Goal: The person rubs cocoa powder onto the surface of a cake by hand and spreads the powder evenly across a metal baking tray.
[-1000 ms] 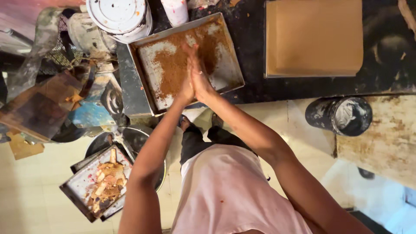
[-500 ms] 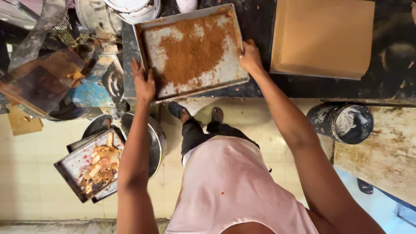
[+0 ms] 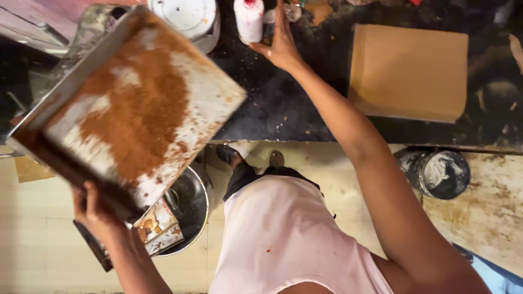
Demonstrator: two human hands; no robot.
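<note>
Your left hand [image 3: 95,209] grips the near edge of the tray [image 3: 131,103], fingers curled around its rim, and holds it up off the counter [image 3: 283,103]. The tray is metal, rectangular and shallow. It tilts, with its far corner up near the white bucket [image 3: 185,16] and its near edge low over the floor [image 3: 32,239]. Brown powder [image 3: 136,103] covers much of its inside, thickest through the middle, with bare grey patches toward the edges.

Your right hand [image 3: 280,41] is stretched out over the dark counter, fingers straight and close together, open and holding nothing. Its fingertips lie just beside the white bottle [image 3: 249,19] with the red cap; you cannot tell from here whether they touch it. The hand is well apart from the tray.

A flat tan board [image 3: 408,73] lies on the counter to the right of that arm, near the counter's front edge.

Below the tray, on the floor, stands a round metal pot [image 3: 190,201], and a second, smaller tray [image 3: 155,228] with brownish scraps lies partly across it, just beside your left wrist. A dark bucket [image 3: 441,171] smeared with white sits on the floor to the right, under the counter's edge. Your feet [image 3: 250,158] show between the pot and that bucket, close against the counter.

The floor is pale tile on the left and stained, rougher ground on the right.
</note>
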